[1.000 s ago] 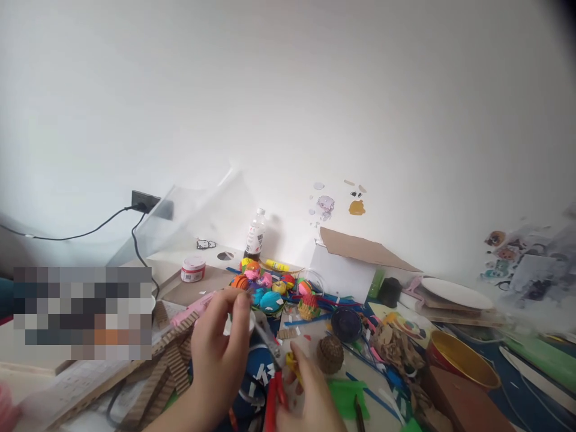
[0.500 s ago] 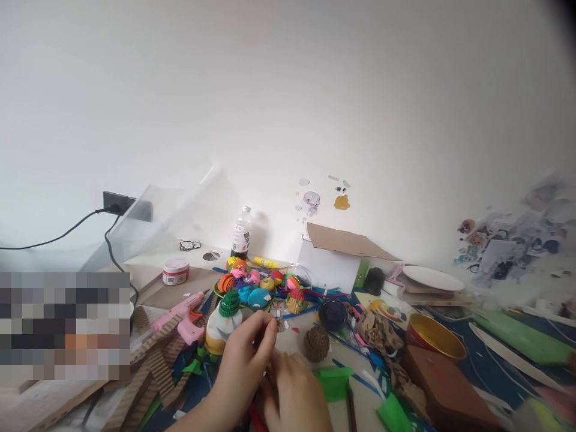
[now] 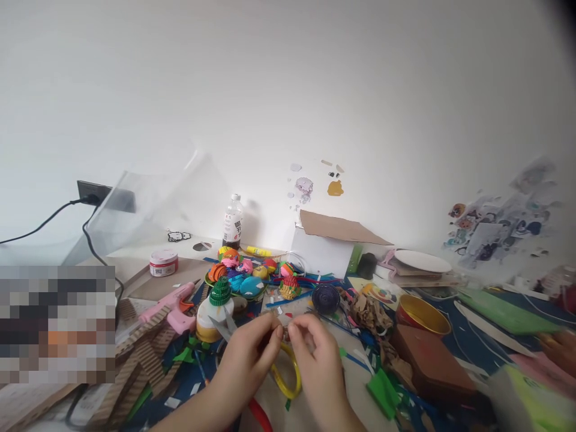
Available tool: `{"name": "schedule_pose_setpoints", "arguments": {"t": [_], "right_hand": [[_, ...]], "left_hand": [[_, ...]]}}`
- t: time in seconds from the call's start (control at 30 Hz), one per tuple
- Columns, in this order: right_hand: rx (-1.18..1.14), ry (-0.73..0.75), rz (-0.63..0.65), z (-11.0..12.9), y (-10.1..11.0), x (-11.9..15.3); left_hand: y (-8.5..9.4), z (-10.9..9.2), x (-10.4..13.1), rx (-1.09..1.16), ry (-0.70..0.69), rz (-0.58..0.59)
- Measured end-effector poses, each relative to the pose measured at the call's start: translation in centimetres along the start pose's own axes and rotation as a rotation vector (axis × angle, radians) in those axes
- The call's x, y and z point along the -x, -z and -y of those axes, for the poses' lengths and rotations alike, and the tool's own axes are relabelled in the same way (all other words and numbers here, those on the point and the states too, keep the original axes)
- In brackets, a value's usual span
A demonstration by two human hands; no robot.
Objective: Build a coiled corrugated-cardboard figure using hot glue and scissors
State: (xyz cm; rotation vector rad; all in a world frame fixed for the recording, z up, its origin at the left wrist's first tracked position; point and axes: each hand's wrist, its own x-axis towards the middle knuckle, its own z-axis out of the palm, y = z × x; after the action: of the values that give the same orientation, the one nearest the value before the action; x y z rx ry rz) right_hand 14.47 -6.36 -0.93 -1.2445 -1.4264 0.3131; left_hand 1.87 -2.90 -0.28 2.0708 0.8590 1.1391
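My left hand (image 3: 256, 345) and my right hand (image 3: 315, 351) are close together at the lower middle, thumb and forefinger of each pinched. Whatever lies between the fingertips is too small to make out. Below and between them are a yellow scissor handle (image 3: 288, 384) and a red handle (image 3: 260, 415). Grey scissor blades (image 3: 222, 327) show left of my left hand, against a white and yellow glue bottle (image 3: 209, 327) with a green ribbed piece (image 3: 220, 292) on top. Behind my hands sits a cluster of colourful ribbed paper pieces (image 3: 236, 276).
A pink glue gun (image 3: 173, 306) and corrugated strips (image 3: 150, 360) lie left. A drink bottle (image 3: 233, 222) and white box (image 3: 319, 255) stand behind. Right are a dark blue coil (image 3: 326, 298), crumpled brown paper (image 3: 371, 315), a brown block (image 3: 432, 363) and a gold bowl (image 3: 423, 315). A person's hand (image 3: 558, 351) shows far right.
My hands, overlapping before, are now side by side, fingertips nearly meeting. The view has shifted slightly right and down. The yellow handle has come into view; the brown coil no longer shows.
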Motion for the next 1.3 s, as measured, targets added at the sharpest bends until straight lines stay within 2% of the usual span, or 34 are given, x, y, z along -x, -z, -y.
{"name": "schedule_pose_setpoints", "arguments": {"t": [0.17, 0.43, 0.63, 0.73, 0.83, 0.97, 1.17, 1.3], "right_hand": [[0.017, 0.018, 0.007, 0.2, -0.1, 0.1], [0.131, 0.052, -0.087, 0.0, 0.7, -0.1], [0.184, 0.066, -0.034, -1.0, 0.2, -0.5], [0.148, 0.102, 0.04, -0.9, -0.2, -0.4], [0.032, 0.106, 0.074, -0.4, -0.2, -0.3], [-0.052, 0.046, 0.069, 0.1, 0.0, -0.4], [-0.122, -0.049, 0.061, 0.2, -0.2, -0.4], [-0.325, -0.22, 0.014, 0.5, -0.4, -0.5]], "left_hand": [[0.2, -0.7, -0.1, 0.167, 0.069, -0.006], [0.9, -0.8, -0.5, 0.367, 0.174, -0.122], [1.3, -0.6, -0.9, 0.304, 0.201, -0.188], [1.2, -0.5, -0.8, 0.248, 0.166, -0.172], [0.9, -0.3, -0.6, 0.144, 0.071, -0.1], [0.5, -0.4, -0.3, 0.071, 0.034, -0.005], [0.3, -0.8, -0.2, 0.094, 0.041, 0.004], [0.0, -0.4, -0.2, 0.056, 0.038, 0.008]]}}
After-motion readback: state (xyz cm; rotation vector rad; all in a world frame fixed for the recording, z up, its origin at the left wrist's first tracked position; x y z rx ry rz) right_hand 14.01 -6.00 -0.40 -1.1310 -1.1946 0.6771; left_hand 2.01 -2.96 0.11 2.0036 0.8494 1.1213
